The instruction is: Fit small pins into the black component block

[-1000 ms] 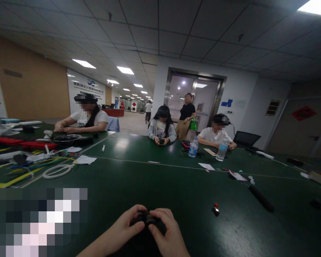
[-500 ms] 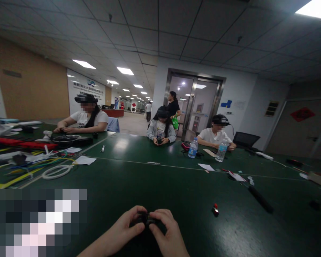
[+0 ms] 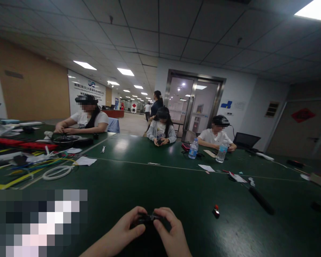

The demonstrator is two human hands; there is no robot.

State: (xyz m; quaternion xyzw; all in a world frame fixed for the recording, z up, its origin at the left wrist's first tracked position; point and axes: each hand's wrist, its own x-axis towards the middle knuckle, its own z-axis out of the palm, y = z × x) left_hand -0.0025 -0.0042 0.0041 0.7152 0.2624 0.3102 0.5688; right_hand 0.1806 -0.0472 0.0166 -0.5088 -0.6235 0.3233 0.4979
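A small black object (image 3: 149,217) is held between my two hands just above the green table (image 3: 109,207); its kind is too dark and small to make out. The fingers and thumb of my left hand (image 3: 130,225) close around its left end. On the right end, my right hand (image 3: 169,226) pinches it between thumb and fingertips. My fingers hide part of the object. To the right of my hands lies a small red and silver piece (image 3: 216,211).
Farther right lies a long black-handled tool (image 3: 261,200). Two water bottles (image 3: 193,149) stand across the table. Coiled white tubing (image 3: 57,172), wires and papers lie at the left, with a small wrench (image 3: 103,149) beyond. Three people sit opposite, and another walks behind them.
The black object has turned slightly in my fingers, and my right fingertips have shifted on it. Behind the seated people, a person has walked leftward from the door.
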